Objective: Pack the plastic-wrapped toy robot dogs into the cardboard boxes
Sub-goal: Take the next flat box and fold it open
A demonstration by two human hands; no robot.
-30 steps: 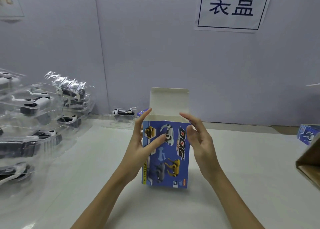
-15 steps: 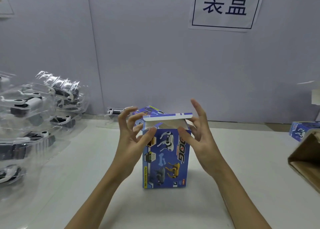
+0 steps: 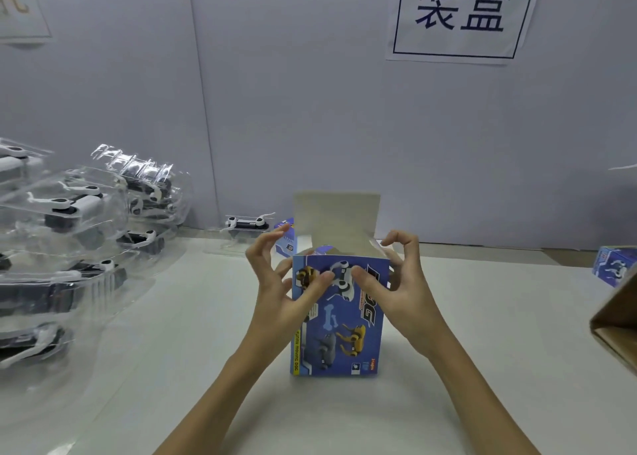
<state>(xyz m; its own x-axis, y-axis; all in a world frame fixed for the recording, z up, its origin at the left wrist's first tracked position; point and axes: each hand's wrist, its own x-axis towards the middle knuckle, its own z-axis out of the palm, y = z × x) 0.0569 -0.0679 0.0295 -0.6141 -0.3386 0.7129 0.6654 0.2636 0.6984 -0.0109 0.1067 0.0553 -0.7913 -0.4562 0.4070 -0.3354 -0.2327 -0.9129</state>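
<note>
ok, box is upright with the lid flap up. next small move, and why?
Probably fold the lid flap forward and tuck it: both thumbs already steady the blue box front, and the left hand and right hand flank its open top.

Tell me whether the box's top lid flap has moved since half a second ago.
Yes. The lid flap now stands upright against the grey wall; earlier it was folded down flat over the box opening.

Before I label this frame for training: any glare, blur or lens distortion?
Head view: glare streaks on the clear plastic packs at left; wide-angle bending toward the edges; soft, even light, faint shadows; the blue box and both hands fairly sharp, the print slightly soft.
</note>
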